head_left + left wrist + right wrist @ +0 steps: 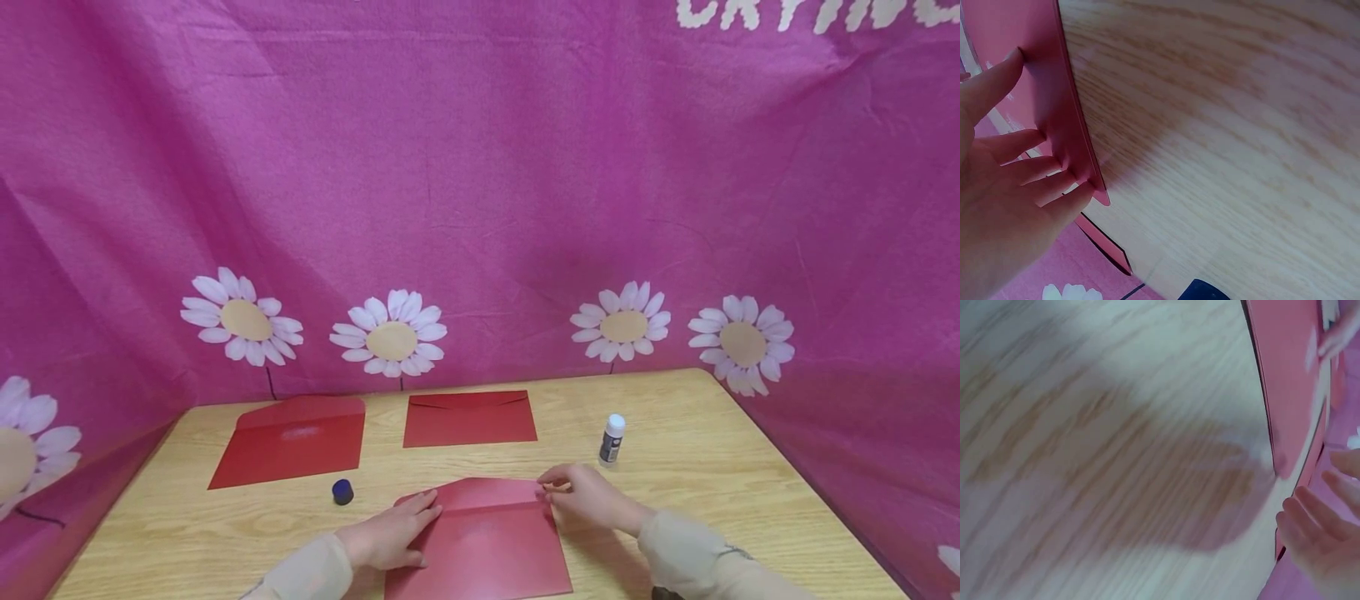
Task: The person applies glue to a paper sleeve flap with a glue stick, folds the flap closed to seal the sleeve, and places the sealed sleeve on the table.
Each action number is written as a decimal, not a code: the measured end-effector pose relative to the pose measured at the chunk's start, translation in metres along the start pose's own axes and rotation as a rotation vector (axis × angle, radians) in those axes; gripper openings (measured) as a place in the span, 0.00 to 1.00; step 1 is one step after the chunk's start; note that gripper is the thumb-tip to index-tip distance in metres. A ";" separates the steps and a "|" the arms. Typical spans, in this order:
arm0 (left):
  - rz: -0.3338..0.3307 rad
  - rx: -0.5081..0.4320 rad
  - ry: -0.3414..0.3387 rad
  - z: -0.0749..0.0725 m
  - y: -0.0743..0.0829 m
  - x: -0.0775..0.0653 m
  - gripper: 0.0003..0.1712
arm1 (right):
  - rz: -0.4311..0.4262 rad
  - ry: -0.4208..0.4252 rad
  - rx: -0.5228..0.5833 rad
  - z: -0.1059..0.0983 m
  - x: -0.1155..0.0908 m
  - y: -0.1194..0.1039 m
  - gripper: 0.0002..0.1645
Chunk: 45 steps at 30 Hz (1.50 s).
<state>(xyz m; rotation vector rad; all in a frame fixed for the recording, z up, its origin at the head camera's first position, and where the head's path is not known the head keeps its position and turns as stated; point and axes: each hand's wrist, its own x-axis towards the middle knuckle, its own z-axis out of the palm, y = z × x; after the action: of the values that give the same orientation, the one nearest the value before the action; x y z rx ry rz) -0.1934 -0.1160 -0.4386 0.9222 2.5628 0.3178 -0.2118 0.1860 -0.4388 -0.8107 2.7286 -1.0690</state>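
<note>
A red envelope lies at the table's front with its flap unfolded away from me. My left hand rests on its left side, fingers spread; in the left wrist view the fingertips press along the envelope's edge. At the flap's far right corner is my right hand, fingers bent. The right wrist view has this hand loosely curled beside the envelope corner, with nothing seen between the fingers; contact with the flap is unclear.
Behind lie another red envelope with its flap raised, at left, and one with its flap folded down. A dark blue cap sits left of my left hand. A glue stick stands upright at right. A pink flowered cloth hangs behind.
</note>
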 end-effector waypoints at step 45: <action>-0.038 0.012 -0.001 -0.001 0.002 0.000 0.35 | 0.471 0.448 0.091 -0.040 -0.008 0.043 0.23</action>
<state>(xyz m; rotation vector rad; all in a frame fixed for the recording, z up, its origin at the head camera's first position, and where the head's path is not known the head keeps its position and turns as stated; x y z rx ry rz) -0.1931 -0.1142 -0.4366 0.8772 2.5804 0.2910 -0.2352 0.2401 -0.4381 0.1132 2.9509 -1.3667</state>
